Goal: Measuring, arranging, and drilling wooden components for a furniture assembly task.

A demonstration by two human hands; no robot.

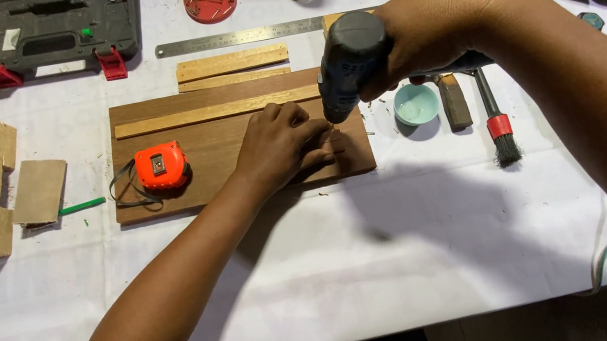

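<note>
Head view: my right hand [421,33] is wrapped tight round the dark power drill [347,63], nose angled down onto the brown board [233,145]; my left hand [282,145] lies on the board, fingers curled and pressed flat on a thin wood strip [214,112], gripping nothing; bit tip is hidden behind my left fingers, just beside them, so can't tell the exact contact point

Risks, my read: bit is very close to my fingertips, a skate or slip off the wood would hit them; drill looks tilted, hole may run crooked; board is unclamped on the white table cover [338,272], only my palm holds it, so torque could spin it; orange tape measure [161,167] sits on the same board to my left, well apart from the drill; small pale-blue bowl [416,103] is near the right edge, could get knocked
</note>
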